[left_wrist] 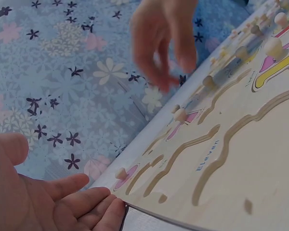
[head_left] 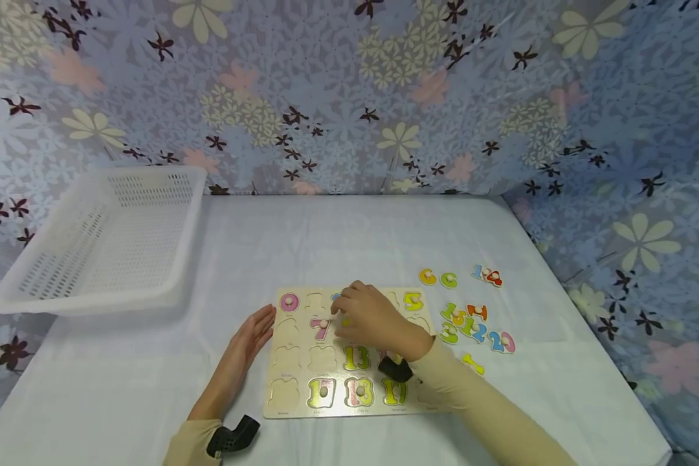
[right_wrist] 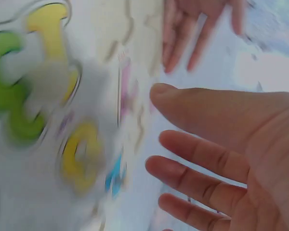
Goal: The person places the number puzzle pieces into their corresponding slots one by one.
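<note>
A wooden number puzzle board (head_left: 274, 404) lies on the table, its knobbed pieces set in some of the recesses. Beside its upper left edge is my left hand (head_left: 249, 338), palm turned inward and fingers extended. In the left wrist view its fingertips meet the board's corner by the pink zero (left_wrist: 126, 177). My right hand (head_left: 369, 321) hovers above the board's upper middle, right of the pink seven (head_left: 320, 329). The right wrist view shows its thumb (right_wrist: 202, 103) and fingers apart with nothing between them. Part of the board is hidden under the right hand and forearm.
Loose number pieces lie right of the board, among them a blue-and-pink twenty (head_left: 502, 342), a green three (head_left: 449, 333) and a red-and-blue fourteen (head_left: 487, 275). A white plastic basket (head_left: 189, 239) stands at the back left. A floral cloth (head_left: 326, 97) hangs behind the table.
</note>
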`<state>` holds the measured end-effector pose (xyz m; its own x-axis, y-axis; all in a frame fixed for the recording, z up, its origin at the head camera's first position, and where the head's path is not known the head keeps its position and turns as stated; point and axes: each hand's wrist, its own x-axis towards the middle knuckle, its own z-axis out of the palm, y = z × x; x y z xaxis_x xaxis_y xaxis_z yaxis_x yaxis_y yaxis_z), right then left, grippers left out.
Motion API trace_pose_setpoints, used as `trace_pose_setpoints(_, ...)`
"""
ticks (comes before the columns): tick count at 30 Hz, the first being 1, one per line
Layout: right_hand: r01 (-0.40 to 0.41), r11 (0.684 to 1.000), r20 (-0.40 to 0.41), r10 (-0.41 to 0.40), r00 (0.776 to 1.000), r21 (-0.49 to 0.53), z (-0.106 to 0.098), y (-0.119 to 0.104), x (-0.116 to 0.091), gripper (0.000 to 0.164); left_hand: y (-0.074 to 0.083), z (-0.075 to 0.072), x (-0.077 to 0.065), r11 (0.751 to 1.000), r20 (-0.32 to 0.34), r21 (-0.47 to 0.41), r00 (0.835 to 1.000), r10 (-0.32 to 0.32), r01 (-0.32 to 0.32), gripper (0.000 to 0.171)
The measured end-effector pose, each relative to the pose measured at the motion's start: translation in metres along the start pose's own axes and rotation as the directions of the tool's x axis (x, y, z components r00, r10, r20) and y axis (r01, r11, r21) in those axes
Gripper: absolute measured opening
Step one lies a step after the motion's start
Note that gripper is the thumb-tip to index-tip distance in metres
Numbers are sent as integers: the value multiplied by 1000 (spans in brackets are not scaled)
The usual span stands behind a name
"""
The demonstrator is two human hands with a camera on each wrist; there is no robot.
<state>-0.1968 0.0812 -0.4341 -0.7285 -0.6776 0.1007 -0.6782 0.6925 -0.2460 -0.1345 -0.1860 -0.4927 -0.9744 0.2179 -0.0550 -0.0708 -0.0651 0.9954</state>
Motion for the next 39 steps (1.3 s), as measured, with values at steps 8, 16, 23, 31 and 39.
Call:
trace_pose_setpoints(8, -222, 959, -207, 257, 944, 174, -27, 67, -95, 27, -1, 4, 3, 1000, -4, 10, 1000, 12, -11, 63)
trace_pose_setpoints(16, -463, 858, -195, 505, 841, 223, -43, 119, -165, 29, -3, 4, -1, 999, -4, 29, 1000, 15, -15, 61)
trace_pose_setpoints(23, -451, 872, -168, 482, 860, 190, -37, 149, -172, 27, -3, 4, -1, 1000, 11, 4, 1000, 22, -22, 62)
trace_pose_setpoints(31, -440, 887, -130, 457, 880, 140, -24, 167, -166, 19, -5, 5, -1, 1000, 18, -18, 1000, 4, -4, 63)
trace_pose_setpoints(39, -512, 858, -132, 514, 848, 48, -28, 160, -160, 32, -3, 2, -1, 1000, 6, 5, 1000, 0, 0, 64)
